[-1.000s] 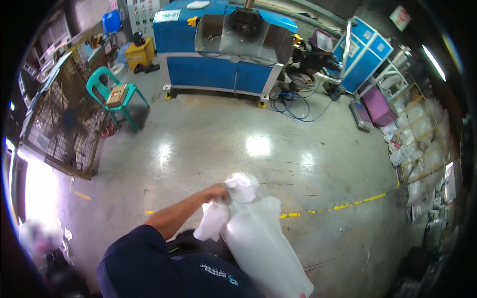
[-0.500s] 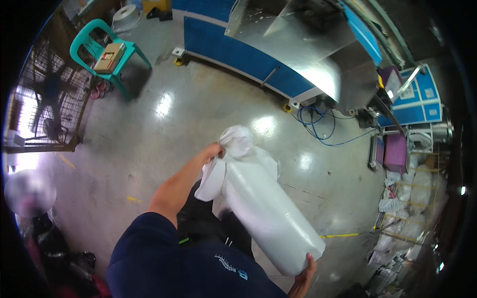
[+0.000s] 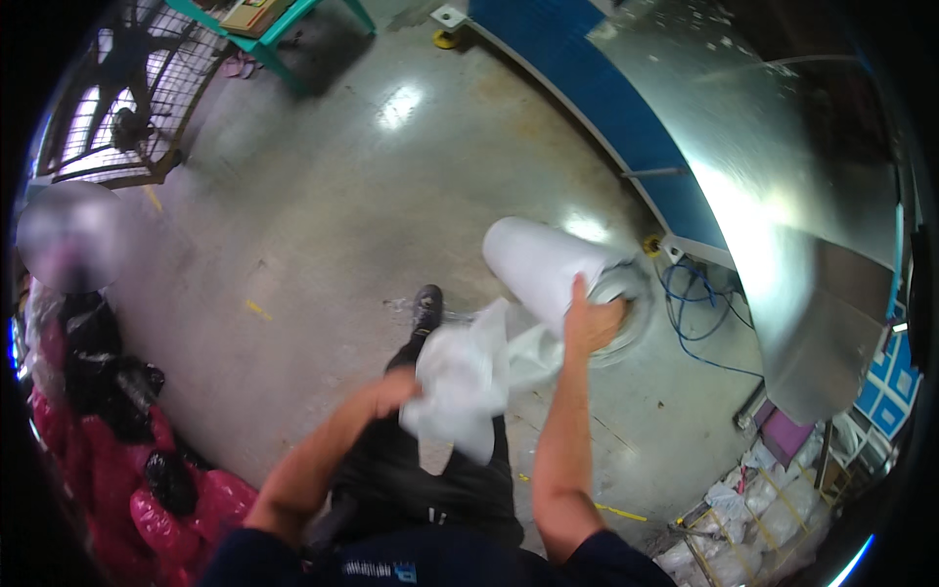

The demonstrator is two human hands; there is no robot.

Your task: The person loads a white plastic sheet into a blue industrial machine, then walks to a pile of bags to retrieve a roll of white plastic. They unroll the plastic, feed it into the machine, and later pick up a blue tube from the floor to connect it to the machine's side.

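A thick roll of white plastic film (image 3: 548, 264) is held out in front of me, its wound end facing right. My right hand (image 3: 593, 325) grips that end, with the thumb along the outside and the fingers in at the core. A crumpled, loose length of white plastic film (image 3: 460, 382) hangs beside the roll, over my legs. My left hand (image 3: 396, 389) is closed on the edge of this loose film. Motion smears it, and its fingertips are partly hidden.
A blue machine (image 3: 606, 108) with a shiny metal panel (image 3: 724, 147) stands ahead and right; blue cables (image 3: 699, 333) lie by its foot. A caged fan (image 3: 127, 108) and a green chair (image 3: 264, 47) are far left. Pink and black bags (image 3: 186, 509) lie left, wrapped bundles (image 3: 753, 519) lower right.
The roll has swung up and forward, its wound end now turned right. My right hand moved from low right to that end. The film by my left hand has spread loose.
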